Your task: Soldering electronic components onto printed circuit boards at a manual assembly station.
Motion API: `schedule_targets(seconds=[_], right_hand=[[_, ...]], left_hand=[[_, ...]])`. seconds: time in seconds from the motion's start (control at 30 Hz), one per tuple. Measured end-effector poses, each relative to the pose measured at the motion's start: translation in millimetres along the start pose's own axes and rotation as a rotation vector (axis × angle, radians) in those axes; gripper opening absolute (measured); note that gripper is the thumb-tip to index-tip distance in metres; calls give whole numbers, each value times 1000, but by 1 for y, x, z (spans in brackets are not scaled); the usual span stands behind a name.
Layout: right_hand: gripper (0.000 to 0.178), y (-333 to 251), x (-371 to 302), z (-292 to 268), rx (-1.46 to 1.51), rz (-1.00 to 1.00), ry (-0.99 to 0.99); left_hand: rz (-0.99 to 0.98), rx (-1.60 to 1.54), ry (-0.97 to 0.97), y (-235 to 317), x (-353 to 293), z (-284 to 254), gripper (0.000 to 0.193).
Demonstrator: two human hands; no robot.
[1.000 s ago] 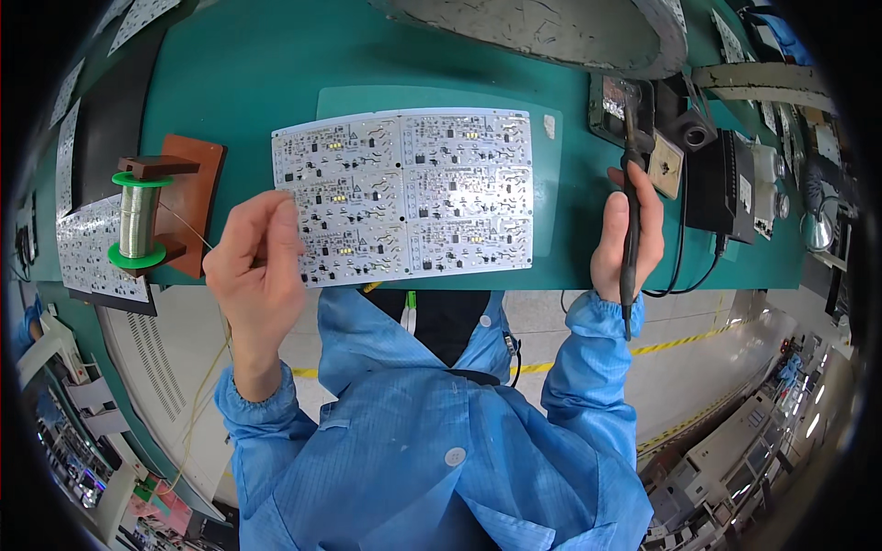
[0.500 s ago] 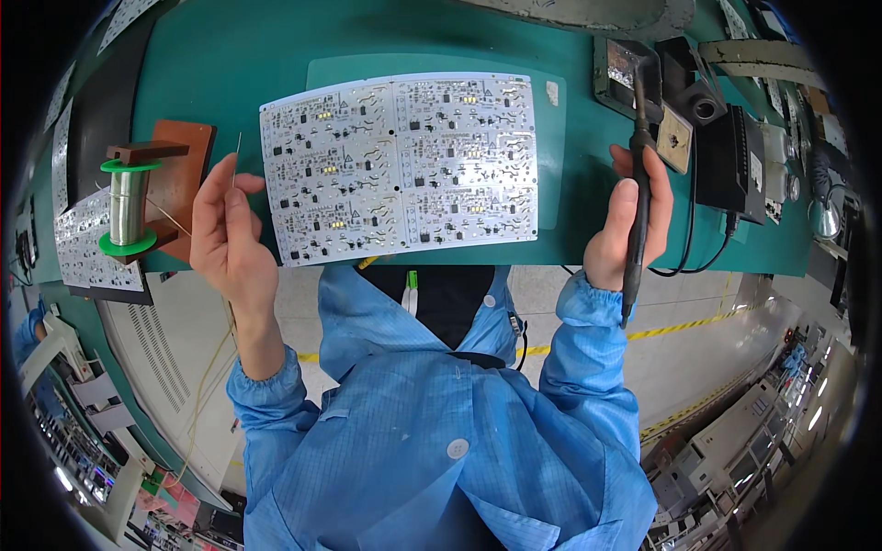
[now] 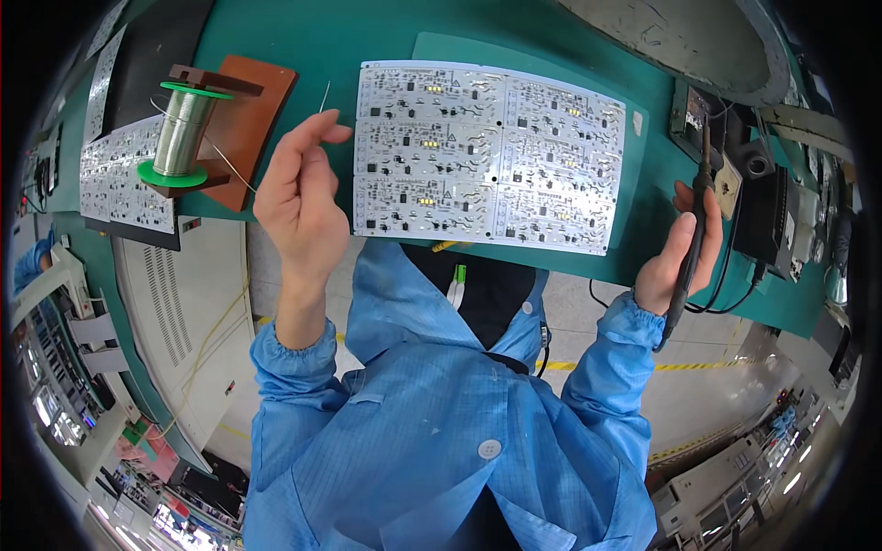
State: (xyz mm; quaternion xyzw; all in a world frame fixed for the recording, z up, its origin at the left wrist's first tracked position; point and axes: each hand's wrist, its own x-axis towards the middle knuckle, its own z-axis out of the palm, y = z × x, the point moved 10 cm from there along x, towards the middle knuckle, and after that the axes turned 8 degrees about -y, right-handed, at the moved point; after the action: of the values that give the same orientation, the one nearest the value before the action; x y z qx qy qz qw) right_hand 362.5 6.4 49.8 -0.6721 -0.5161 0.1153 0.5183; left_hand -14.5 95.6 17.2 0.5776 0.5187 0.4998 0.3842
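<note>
My left hand (image 3: 306, 197) is just left of the circuit board panel (image 3: 498, 174), its fingers pinching a thin solder wire (image 3: 326, 94) whose end points up past the fingertips. The wire trails back to a solder spool (image 3: 182, 138) with green flanges on a brown stand (image 3: 260, 101). Off the panel's right side, my right hand (image 3: 673, 266) grips a soldering iron (image 3: 691, 253) by its dark handle. The iron's tip points away from me, in front of the iron stand (image 3: 687, 115). White, dense with small parts, the panel lies flat on the green mat and neither hand touches it.
A black soldering station (image 3: 767, 220) with cables stands at the right, beside a pale sponge (image 3: 728, 188). A grey curved lamp-like part (image 3: 680, 41) overhangs the far right. More board panels (image 3: 124, 179) lie at the left, partly on a black sheet. The bench edge runs below the panel.
My view has swung, so the bench, panel and both hands sit further right in the picture and are tilted. The left hand still holds the solder wire, the right hand the iron.
</note>
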Motion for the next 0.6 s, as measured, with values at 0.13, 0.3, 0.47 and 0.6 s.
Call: schedule_targets(seconds=[0.13, 0.3, 0.47, 0.6], right_hand=[[38, 1, 0, 1, -26, 7, -9], [37, -4, -4, 3, -14, -42, -43], [39, -22, -15, 23, -20, -66, -101], [50, -28, -17, 41, 68, -55, -179]], left_hand=[[-12, 6, -28, 0, 1, 0, 28], [-21, 35, -52, -1, 3, 2, 30], [-37, 147, -77, 0, 6, 4, 26], [-35, 149, -92, 2, 11, 6, 20]])
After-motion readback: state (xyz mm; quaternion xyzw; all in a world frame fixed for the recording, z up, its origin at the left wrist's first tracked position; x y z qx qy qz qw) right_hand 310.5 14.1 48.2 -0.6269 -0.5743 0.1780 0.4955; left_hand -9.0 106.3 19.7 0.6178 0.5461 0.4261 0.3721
